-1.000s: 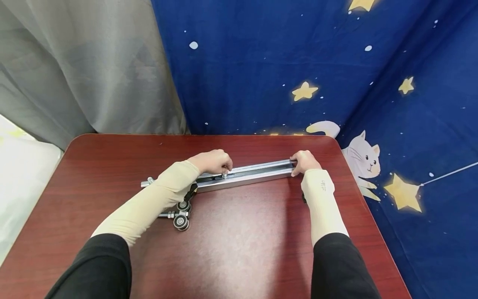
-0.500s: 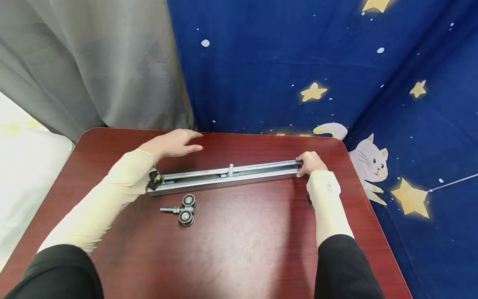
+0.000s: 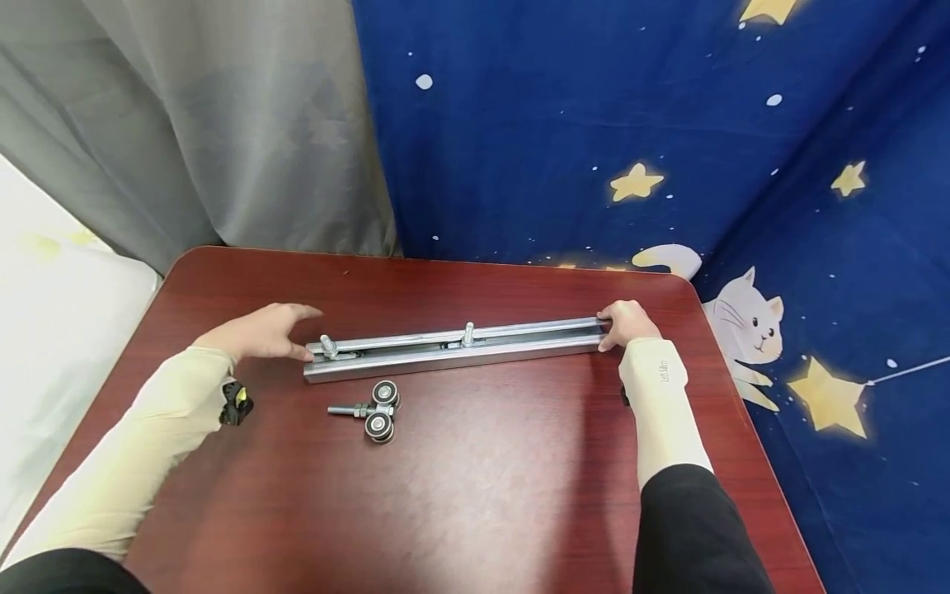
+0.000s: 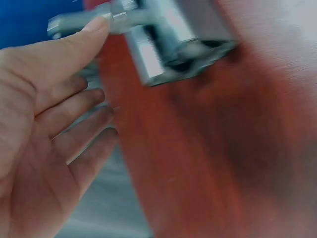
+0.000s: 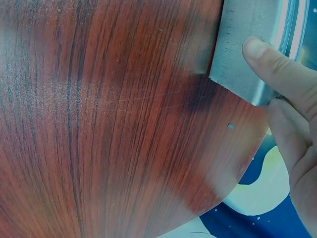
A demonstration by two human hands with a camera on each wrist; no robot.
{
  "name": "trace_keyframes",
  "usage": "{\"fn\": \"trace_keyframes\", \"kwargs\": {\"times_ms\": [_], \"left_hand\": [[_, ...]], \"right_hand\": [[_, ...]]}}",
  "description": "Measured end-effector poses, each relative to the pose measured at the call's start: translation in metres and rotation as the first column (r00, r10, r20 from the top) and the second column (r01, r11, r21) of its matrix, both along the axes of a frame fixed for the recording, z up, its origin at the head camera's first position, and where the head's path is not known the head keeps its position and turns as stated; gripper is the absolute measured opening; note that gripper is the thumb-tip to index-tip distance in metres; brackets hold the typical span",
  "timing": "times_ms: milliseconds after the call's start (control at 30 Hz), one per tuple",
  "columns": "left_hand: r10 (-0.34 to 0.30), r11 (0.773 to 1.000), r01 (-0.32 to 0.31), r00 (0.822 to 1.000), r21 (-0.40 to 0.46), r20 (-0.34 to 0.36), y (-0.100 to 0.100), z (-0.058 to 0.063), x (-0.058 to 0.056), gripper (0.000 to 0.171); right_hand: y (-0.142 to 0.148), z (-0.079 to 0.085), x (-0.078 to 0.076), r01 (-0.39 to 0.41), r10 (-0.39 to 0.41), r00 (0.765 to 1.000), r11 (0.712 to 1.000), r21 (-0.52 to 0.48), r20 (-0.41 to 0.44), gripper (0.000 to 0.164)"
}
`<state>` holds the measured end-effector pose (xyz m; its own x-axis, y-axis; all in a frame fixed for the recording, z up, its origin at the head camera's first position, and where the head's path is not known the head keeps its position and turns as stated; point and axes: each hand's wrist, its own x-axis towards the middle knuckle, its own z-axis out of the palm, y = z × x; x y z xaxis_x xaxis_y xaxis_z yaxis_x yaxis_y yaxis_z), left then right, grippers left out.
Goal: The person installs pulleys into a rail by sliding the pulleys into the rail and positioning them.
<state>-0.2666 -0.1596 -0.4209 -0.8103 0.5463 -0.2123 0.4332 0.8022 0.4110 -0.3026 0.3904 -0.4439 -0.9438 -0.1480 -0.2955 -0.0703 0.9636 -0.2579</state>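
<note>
A silver metal channel rail point(image 3: 445, 360) lies across the table, its slot facing up. Two threaded bolts stick up from the slot, one point(image 3: 327, 345) at the left end and another point(image 3: 468, 334) near the middle. My left hand point(image 3: 260, 332) is spread beside the left end, fingers extended. In the left wrist view the thumb overlaps the end bolt point(image 4: 119, 20); whether they touch is unclear. My right hand point(image 3: 627, 323) grips the rail's right end, the thumb on its near side wall point(image 5: 242, 54). A loose roller trolley point(image 3: 381, 411) with bearing wheels and a bolt lies in front of the rail.
The red-brown wooden table point(image 3: 475, 495) has rounded far corners. Behind it hang a grey curtain point(image 3: 282, 124) and a blue star-patterned curtain point(image 3: 534, 148). Something white point(image 3: 67, 330) lies beyond the left edge.
My left hand has let go of the bolt near the middle and moved left to the rail's left end, uncovering the end bolt. The right hand keeps its grip. The view shifted slightly.
</note>
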Motion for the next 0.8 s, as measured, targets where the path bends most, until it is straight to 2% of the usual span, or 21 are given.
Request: {"fn": "trace_keyframes", "kwargs": {"times_ms": [133,267,367,533,800], "left_hand": [[0.030,0.999,-0.030,0.999,-0.012,0.022,0.000,-0.019,0.004,0.074],[0.027,0.999,-0.027,1.000,-0.019,0.003,0.002,-0.028,0.005,0.068],[0.021,0.999,-0.022,0.999,-0.033,-0.025,0.002,-0.030,0.006,0.061],[0.054,0.996,-0.059,0.996,-0.069,-0.073,0.006,-0.032,0.006,0.050],[0.086,0.988,-0.096,0.993,-0.122,-0.083,0.017,-0.030,0.005,0.038]], "right_hand": [[0.000,-0.002,-0.002,-0.011,0.011,1.000,1.000,0.000,-0.005,0.064],[-0.002,-0.004,-0.002,0.000,0.000,1.000,1.000,-0.013,0.002,0.065],[-0.003,-0.004,-0.002,0.001,-0.001,1.000,1.000,-0.020,0.005,0.065],[-0.004,-0.001,0.000,-0.009,0.009,1.000,1.000,-0.028,0.010,0.065],[0.001,-0.001,0.005,-0.029,0.029,1.000,0.999,-0.014,-0.005,0.065]]}}
